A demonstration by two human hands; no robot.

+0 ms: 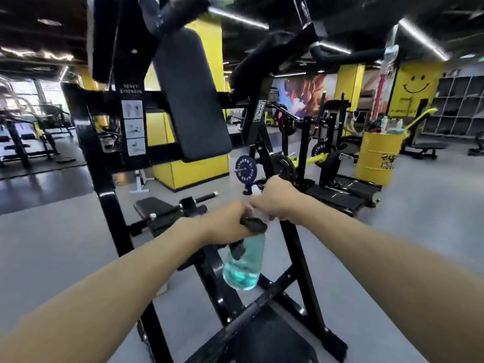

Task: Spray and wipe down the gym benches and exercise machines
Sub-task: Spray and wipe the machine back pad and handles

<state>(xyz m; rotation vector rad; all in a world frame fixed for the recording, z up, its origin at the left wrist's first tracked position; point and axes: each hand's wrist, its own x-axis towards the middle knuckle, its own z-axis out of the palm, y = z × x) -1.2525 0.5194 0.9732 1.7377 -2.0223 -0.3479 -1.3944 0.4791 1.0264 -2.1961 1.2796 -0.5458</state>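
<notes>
A clear spray bottle (245, 265) with blue-green liquid hangs in front of me at the centre. My right hand (276, 199) grips its neck and trigger head. My left hand (225, 226) holds a dark cloth (255, 225) bunched against the bottle's upper part. Behind both hands stands a black exercise machine (104, 179) with a long black back pad (188, 100) tilted above and a second pad (103, 35) at the upper left. Its frame legs (301, 271) run down past the bottle.
A yellow drum (377, 158) with bottles on top stands at the right. Black benches and plate-loaded machines (335, 153) fill the middle distance. A yellow pillar (193, 169) rises behind the machine. Grey floor (419, 226) spreads to the right and left.
</notes>
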